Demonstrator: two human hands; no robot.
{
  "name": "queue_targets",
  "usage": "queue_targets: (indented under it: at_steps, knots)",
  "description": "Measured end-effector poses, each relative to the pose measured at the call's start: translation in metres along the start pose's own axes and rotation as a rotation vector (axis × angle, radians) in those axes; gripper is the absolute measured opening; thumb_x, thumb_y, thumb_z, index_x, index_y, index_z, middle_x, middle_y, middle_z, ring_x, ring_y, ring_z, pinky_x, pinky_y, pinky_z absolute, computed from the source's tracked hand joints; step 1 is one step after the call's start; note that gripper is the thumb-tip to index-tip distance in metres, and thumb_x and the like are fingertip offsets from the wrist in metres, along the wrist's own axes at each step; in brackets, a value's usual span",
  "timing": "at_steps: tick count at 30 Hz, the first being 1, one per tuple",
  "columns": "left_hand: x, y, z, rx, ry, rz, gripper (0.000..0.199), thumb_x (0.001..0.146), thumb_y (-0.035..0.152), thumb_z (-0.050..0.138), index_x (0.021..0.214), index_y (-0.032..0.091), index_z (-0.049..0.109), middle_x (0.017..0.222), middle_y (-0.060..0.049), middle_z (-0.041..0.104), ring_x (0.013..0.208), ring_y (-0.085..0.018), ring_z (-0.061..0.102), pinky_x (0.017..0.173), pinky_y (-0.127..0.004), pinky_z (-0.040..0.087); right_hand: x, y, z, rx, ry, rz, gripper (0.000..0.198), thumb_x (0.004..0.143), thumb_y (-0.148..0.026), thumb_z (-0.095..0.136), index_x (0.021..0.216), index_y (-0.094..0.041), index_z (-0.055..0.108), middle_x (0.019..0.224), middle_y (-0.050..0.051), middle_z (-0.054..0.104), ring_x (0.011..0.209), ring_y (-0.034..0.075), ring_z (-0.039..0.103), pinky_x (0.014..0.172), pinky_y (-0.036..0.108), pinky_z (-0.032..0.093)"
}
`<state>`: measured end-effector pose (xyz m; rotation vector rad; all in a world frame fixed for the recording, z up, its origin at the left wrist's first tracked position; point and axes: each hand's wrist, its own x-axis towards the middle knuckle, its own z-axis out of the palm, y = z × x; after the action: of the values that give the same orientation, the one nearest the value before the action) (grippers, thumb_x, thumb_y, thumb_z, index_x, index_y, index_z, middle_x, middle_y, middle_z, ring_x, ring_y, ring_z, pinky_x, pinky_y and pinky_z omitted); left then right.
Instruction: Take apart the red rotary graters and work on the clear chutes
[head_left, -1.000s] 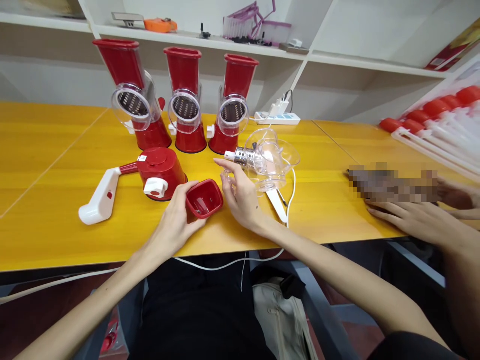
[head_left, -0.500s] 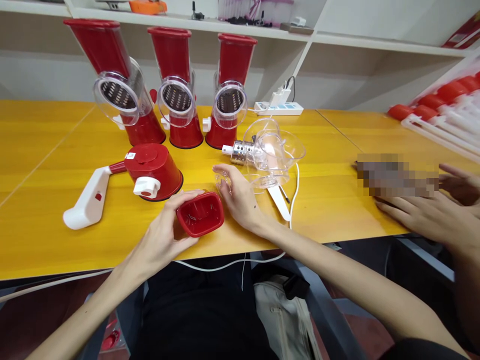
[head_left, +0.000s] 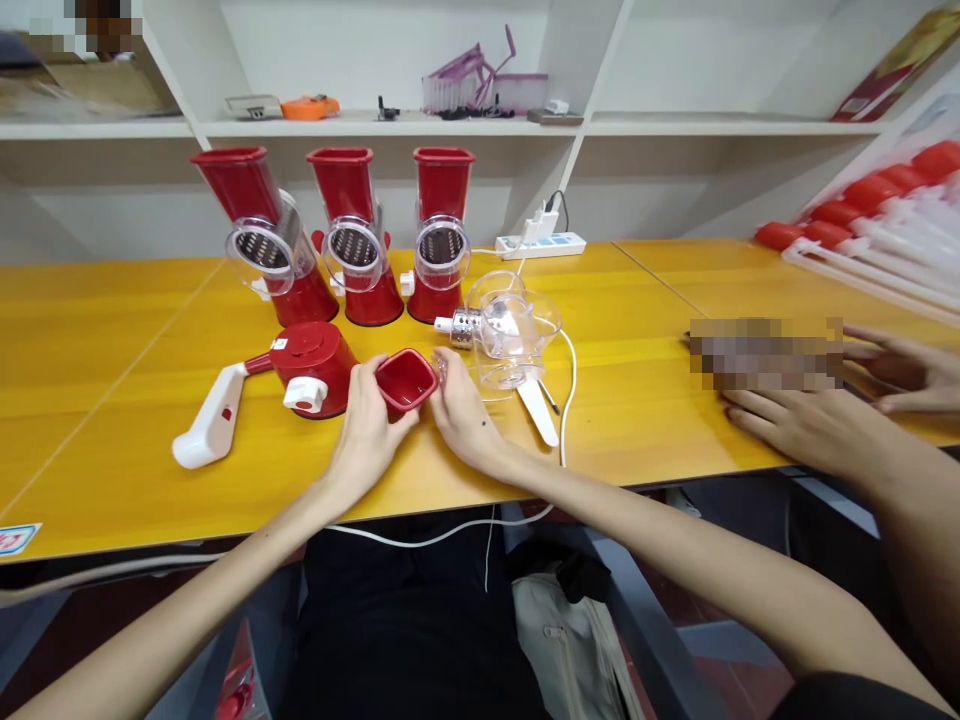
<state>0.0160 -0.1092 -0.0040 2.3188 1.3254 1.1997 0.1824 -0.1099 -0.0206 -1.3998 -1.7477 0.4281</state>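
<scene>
a white crank handle (head_left: pixel 208 425) is joined to a red grater base (head_left: pixel 319 358); just right of this, by the left hand (head_left: pixel 367 425), a red cup (head_left: pixel 407 380) is grasped mouth-up; beside its rim the right hand (head_left: pixel 465 420) is curved, whether gripping anything cannot be told; behind, a perforated metal drum (head_left: pixel 466 328) is set beside a clear plastic housing (head_left: pixel 511 340).

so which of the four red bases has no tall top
The front red base, beside the left hand; the three behind each carry a tall red top.

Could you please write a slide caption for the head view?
Left hand holds a red container, right hand close beside it; three red graters stand behind.
</scene>
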Motion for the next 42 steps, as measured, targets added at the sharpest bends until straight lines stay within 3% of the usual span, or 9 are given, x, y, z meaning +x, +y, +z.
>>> queue_targets:
  at_steps: [11, 16, 19, 25, 29, 35, 38, 40, 42]
  knots:
    - [0.033, -0.017, 0.026, -0.067, 0.029, -0.058, 0.072, 0.08, 0.007, 0.07, 0.143, 0.018, 0.036, 0.138, -0.016, 0.049, 0.139, -0.035, 0.049, 0.122, -0.058, 0.039, -0.031, -0.007, -0.025, -0.097, -0.139, 0.079, 0.067, 0.094, -0.03, 0.035, 0.158, -0.01, 0.03, 0.114, 0.014, 0.058, 0.09, 0.005, 0.049, 0.106, 0.046, 0.053]
    - [0.047, -0.018, 0.038, -0.126, 0.027, -0.068, 0.074, 0.076, 0.003, 0.07, 0.142, 0.018, 0.038, 0.139, -0.017, 0.05, 0.136, -0.033, 0.053, 0.118, -0.056, 0.043, -0.031, 0.002, -0.023, -0.015, -0.127, 0.021, 0.068, 0.092, -0.028, 0.044, 0.153, -0.007, 0.026, 0.113, 0.013, 0.057, 0.088, -0.001, 0.053, 0.086, 0.014, 0.054]
    - [0.05, -0.018, 0.036, -0.164, 0.008, -0.062, 0.074, 0.073, 0.002, 0.07, 0.14, 0.018, 0.041, 0.138, -0.016, 0.054, 0.134, -0.032, 0.056, 0.117, -0.054, 0.045, -0.03, 0.006, -0.024, 0.051, -0.141, -0.014, 0.068, 0.092, -0.03, 0.051, 0.151, -0.008, 0.026, 0.111, 0.01, 0.057, 0.083, -0.005, 0.055, 0.072, 0.005, 0.049]
    - [0.041, -0.014, 0.022, -0.213, -0.032, -0.08, 0.078, 0.073, 0.003, 0.068, 0.146, 0.015, 0.044, 0.142, -0.017, 0.06, 0.133, -0.033, 0.06, 0.117, -0.052, 0.047, -0.032, 0.007, -0.03, 0.081, -0.166, -0.08, 0.052, 0.093, -0.032, 0.049, 0.139, -0.008, 0.042, 0.105, 0.007, 0.058, 0.086, -0.005, 0.055, 0.076, 0.004, 0.047]
    - [0.032, -0.014, 0.016, -0.2, -0.035, -0.107, 0.091, 0.073, 0.001, 0.066, 0.157, 0.018, 0.035, 0.156, -0.018, 0.05, 0.148, -0.035, 0.047, 0.125, -0.056, 0.037, -0.033, 0.008, -0.026, 0.071, -0.172, -0.112, 0.048, 0.095, -0.031, 0.043, 0.137, -0.008, 0.046, 0.109, 0.008, 0.059, 0.09, -0.004, 0.053, 0.078, 0.007, 0.042]
    - [-0.021, 0.017, -0.015, -0.129, 0.014, -0.095, 0.068, 0.093, 0.004, 0.042, 0.16, 0.013, 0.031, 0.168, -0.022, 0.032, 0.16, -0.033, 0.027, 0.13, -0.058, 0.026, -0.034, 0.007, -0.026, 0.055, -0.183, -0.072, 0.048, 0.093, -0.026, 0.044, 0.137, -0.008, 0.045, 0.099, 0.005, 0.059, 0.081, -0.005, 0.049, 0.077, 0.006, 0.037]
    - [-0.07, 0.048, -0.043, -0.111, 0.005, 0.092, 0.057, 0.1, 0.009, 0.046, 0.156, 0.018, 0.038, 0.162, -0.018, 0.045, 0.154, -0.026, 0.041, 0.127, -0.048, 0.039, -0.037, 0.006, -0.03, 0.046, -0.211, -0.048, 0.049, 0.093, -0.027, 0.044, 0.138, -0.007, 0.044, 0.091, 0.003, 0.058, 0.074, -0.006, 0.046, 0.072, 0.005, 0.033]
    - [-0.105, 0.06, -0.06, -0.166, -0.081, 0.284, 0.044, 0.098, 0.006, 0.051, 0.139, 0.019, 0.054, 0.136, -0.014, 0.067, 0.132, -0.02, 0.063, 0.113, -0.035, 0.054, -0.039, 0.006, -0.033, 0.041, -0.228, -0.046, 0.05, 0.094, -0.029, 0.043, 0.139, -0.006, 0.043, 0.091, 0.003, 0.058, 0.073, -0.006, 0.046, 0.071, 0.004, 0.033]
    - [-0.135, 0.055, -0.074, -0.262, -0.186, 0.493, 0.035, 0.093, 0.0, 0.051, 0.122, 0.016, 0.063, 0.097, -0.008, 0.076, 0.092, -0.016, 0.074, 0.082, -0.024, 0.063, -0.042, 0.006, -0.036, 0.029, -0.228, -0.045, 0.052, 0.095, -0.031, 0.042, 0.141, -0.007, 0.041, 0.093, 0.004, 0.058, 0.075, -0.006, 0.048, 0.072, 0.004, 0.034]
